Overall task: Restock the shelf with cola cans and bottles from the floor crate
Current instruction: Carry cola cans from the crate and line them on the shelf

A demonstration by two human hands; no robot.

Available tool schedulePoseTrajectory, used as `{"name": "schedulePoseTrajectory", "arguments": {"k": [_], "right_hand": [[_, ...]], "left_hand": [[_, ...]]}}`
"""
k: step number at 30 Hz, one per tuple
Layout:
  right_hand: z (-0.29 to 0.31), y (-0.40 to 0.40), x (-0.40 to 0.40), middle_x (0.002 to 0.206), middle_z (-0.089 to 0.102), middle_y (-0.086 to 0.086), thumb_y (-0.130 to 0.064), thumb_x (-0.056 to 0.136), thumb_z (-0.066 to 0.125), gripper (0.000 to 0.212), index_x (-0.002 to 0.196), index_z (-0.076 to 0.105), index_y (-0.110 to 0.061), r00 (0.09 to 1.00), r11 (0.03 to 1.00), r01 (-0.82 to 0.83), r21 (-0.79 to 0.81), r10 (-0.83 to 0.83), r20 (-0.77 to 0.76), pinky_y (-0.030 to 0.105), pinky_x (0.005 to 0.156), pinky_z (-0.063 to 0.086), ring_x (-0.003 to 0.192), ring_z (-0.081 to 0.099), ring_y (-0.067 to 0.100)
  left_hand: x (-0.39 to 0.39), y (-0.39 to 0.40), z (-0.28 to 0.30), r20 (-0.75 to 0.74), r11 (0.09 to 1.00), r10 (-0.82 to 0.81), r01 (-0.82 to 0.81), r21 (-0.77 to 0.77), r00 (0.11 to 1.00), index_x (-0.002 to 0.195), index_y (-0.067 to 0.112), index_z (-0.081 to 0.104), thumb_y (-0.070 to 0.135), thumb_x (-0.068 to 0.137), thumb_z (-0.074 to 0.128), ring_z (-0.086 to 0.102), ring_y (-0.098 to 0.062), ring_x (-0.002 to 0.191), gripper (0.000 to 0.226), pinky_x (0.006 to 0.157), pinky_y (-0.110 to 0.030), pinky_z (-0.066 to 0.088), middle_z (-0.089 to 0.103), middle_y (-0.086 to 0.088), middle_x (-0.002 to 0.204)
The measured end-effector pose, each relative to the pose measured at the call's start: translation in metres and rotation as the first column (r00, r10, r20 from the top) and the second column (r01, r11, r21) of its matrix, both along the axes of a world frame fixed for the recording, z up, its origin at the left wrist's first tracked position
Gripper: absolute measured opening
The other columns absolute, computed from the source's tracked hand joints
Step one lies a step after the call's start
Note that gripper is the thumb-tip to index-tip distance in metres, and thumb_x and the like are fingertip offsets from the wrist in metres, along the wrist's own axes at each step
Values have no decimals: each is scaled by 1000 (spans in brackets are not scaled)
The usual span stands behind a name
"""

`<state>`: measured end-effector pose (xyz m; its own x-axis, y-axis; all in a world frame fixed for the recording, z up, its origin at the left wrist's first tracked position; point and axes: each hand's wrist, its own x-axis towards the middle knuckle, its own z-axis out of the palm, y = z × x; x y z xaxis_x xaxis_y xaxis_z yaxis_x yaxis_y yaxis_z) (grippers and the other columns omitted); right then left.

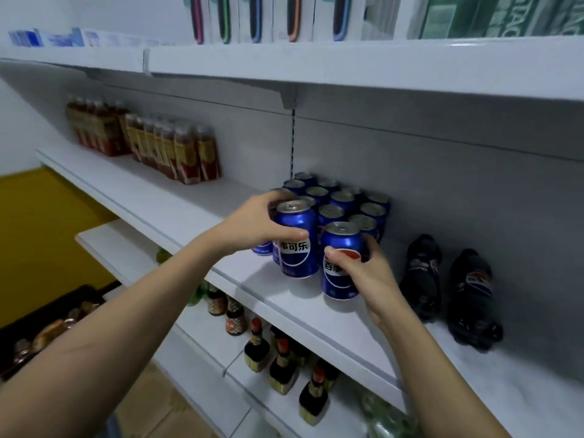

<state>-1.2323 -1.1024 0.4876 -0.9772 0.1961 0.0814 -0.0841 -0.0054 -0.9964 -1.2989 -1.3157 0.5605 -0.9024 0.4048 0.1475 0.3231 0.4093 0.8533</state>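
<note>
My left hand point(252, 221) grips a blue cola can point(297, 245) standing on the white middle shelf point(189, 213), thumb across its front. To its right, my right hand point(363, 263) holds a second blue cola can point(339, 270) upright on the same shelf. Both cans stand at the front of a block of several blue cans point(341, 200) that reaches back to the shelf wall. Two dark cola bottles point(422, 276) point(474, 298) stand further right on the shelf.
Red-and-gold labelled bottles point(177, 153) line the shelf's far left. Dark sauce bottles point(281, 365) fill the lower shelf. A dark floor crate point(53, 324) with goods sits at bottom left. The upper shelf point(347, 64) overhangs close above, carrying boxed goods.
</note>
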Motion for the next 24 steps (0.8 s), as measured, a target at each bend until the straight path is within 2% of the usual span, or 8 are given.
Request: {"name": "schedulePoseTrajectory", "arguments": {"k": [4,6,8,11,14,17,21,24], "right_hand": [[-6,3,-4,112,72,-9,-26,70,90,61,124,61,-27,989,990,141,5,-141,-45,19,77,56,96,71,4],[-10,1,-2,108,73,-9,-22,71,89,54,118,62,-29,976,978,210,-9,-210,-55,16,72,56,92,71,2],[-14,-2,-2,106,74,-9,-20,72,89,50,113,63,-33,965,967,254,-10,-254,-62,16,71,56,91,71,1],[-16,-7,-3,104,73,-9,-15,71,89,50,109,63,-34,952,954,301,-5,-300,-58,16,69,56,88,71,1],[-19,-13,-5,104,70,-9,-13,70,89,54,115,61,-27,932,933,360,0,-360,-49,12,63,54,84,70,-2],[-25,-13,-5,101,70,-9,-11,72,88,49,110,61,-28,914,915,404,1,-403,-55,10,62,53,81,69,-3],[-34,-18,-4,114,70,-6,-21,70,90,65,126,57,-24,889,889,456,41,-453,-69,22,76,58,99,69,8],[-36,-24,-5,114,67,-10,-21,71,89,61,122,56,-29,865,864,499,64,-491,-103,26,83,58,102,67,8]], "left_hand": [[-14,17,7,-225,939,-210,133,-317,951,137,23,54,36,68,89,60,0,111,78,94,-16,50,63,13,128],[-22,22,5,-264,908,-270,153,-391,926,138,23,53,38,68,89,54,4,109,80,87,-5,43,61,12,131],[-31,23,1,-301,894,-294,149,-423,907,139,24,52,42,67,89,49,2,111,83,83,-3,36,57,9,136],[-43,25,-5,-329,887,-311,148,-436,891,136,27,54,43,66,90,51,-7,114,81,80,-7,36,54,8,132],[-54,29,-11,-315,885,-321,165,-435,893,138,32,52,42,66,90,50,-9,113,83,79,-10,37,52,10,128],[-58,33,-17,-300,872,-374,222,-436,878,141,37,49,39,65,90,46,-6,111,87,87,-17,37,52,11,126],[-61,35,-24,-288,845,-408,239,-479,866,148,34,42,39,66,90,41,-4,111,96,92,-21,36,51,8,134],[-62,34,-25,-290,839,-413,237,-490,863,149,33,41,38,69,89,46,-10,118,94,92,-21,37,51,6,138]]}}
